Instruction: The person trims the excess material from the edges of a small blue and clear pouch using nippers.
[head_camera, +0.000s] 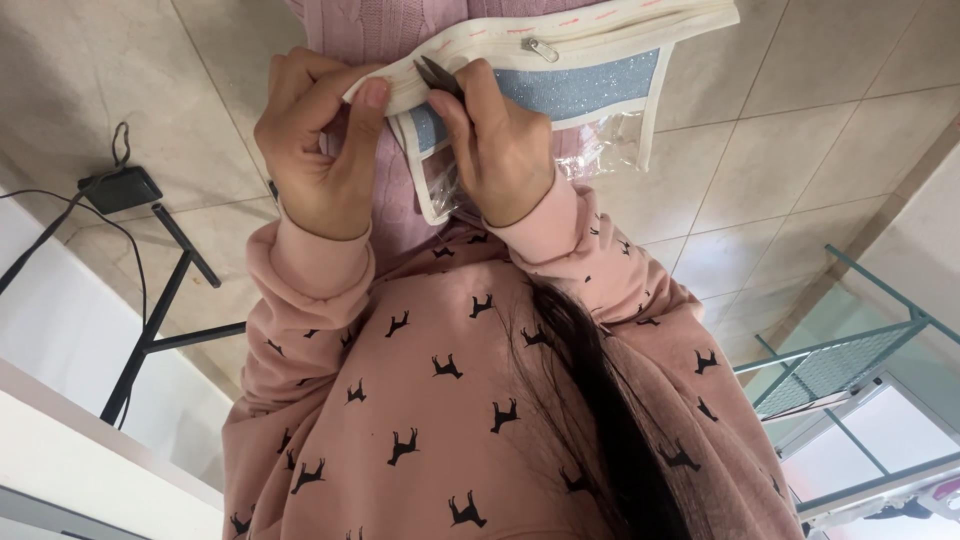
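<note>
Pouch (575, 85), where, in the head view?

Held up in front of the chest, between both hands, over pale floor tiles (800, 120). Flat, cream-trimmed, with a blue glitter band, a clear plastic lower part and a metal zip pull (540, 48) near the top edge.

Left hand (320, 150)?

Grip closed on the cream edge at the pouch's left corner, thumb pressed flat on top, fingers curled behind.

Right hand (500, 150)?

Grip closed around small dark snips (438, 75), tips right at the same cream edge, just beside the left thumb. Cannot tell whether the blades touch the fabric.

Behind the pouch?

Pink cable-knit cloth (380, 25), partly covered by both hands. Unclear where it ends.

Nearer the camera?

Pink sweatshirt (420, 400) with small black animal shapes, long dark hair (600, 400) hanging down over it.

Off to the sides?

Left: black stand (150, 320) on the floor, a black box (120, 188) with a cable near it, white worktop (80, 440) in the lower corner. Right: green metal rack (850, 350), well apart from the hands.
</note>
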